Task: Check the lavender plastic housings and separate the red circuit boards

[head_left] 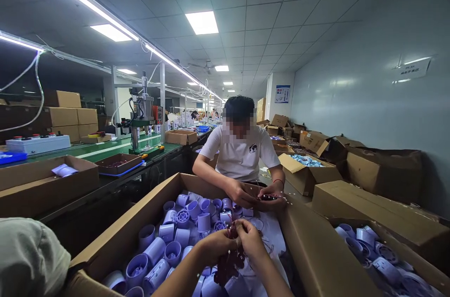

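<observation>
A bunch of thin dark-red wires [227, 266] with small white ends hangs from my two hands above an open cardboard box [140, 212]. My left hand [220, 244] is closed around the bunch. Close beside it, my right hand [249, 237] pinches at the top of the same wires with thumb and fingers. Below and to the left, several pale purple plastic cups [154, 250] lie jumbled in the box, some on their sides. White sheet material [269, 231] lines the box to the right of my hands.
Across the box a co-worker in a white shirt [241, 152] handles wires and a dark part. More purple parts fill a box [383, 255] at right. A bench with a press machine [140, 119] runs along the left. Cartons [305, 170] line the right wall.
</observation>
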Demonstrator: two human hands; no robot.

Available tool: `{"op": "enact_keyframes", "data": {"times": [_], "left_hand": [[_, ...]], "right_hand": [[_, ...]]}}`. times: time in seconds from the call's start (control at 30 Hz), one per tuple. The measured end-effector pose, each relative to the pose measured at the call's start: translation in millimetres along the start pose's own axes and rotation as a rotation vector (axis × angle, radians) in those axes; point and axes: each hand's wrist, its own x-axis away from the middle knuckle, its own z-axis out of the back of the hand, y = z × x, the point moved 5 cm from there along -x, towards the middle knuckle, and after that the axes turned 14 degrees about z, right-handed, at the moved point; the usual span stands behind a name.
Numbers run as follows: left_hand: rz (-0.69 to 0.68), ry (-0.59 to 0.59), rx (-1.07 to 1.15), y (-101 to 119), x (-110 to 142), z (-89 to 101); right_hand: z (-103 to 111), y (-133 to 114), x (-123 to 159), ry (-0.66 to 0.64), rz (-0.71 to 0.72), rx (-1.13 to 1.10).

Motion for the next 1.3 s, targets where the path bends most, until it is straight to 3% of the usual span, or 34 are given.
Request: {"op": "enact_keyframes", "data": {"times": [0.13, 0.3, 0.4, 0.73, 1.07, 1.3], "left_hand": [[0.006, -0.015, -0.042, -2, -3, 3.3], [0.096, 0.108, -0.148, -7, -5, 16.8], [0.073, 0.127, -0.190, -6, -4, 17.7], [-0.038, 0.137, -0.086, -7, -10, 16.9], [-0.054, 0.039, -0.134, -4, -8, 0.6], [-0.075, 0.031, -0.012, 4, -4, -1.5]], "right_hand": [[5, -3, 1, 0.042, -0.022, -0.006], [19, -12, -1, 0.138, 0.009, 0.089], [26, -8, -2, 0.211, -0.025, 0.080], [19, 19, -8, 0.150, -0.138, -0.084], [24, -17, -2, 0.232, 0.123, 0.225], [24, -28, 3, 0.250, 0.123, 0.307]]}}
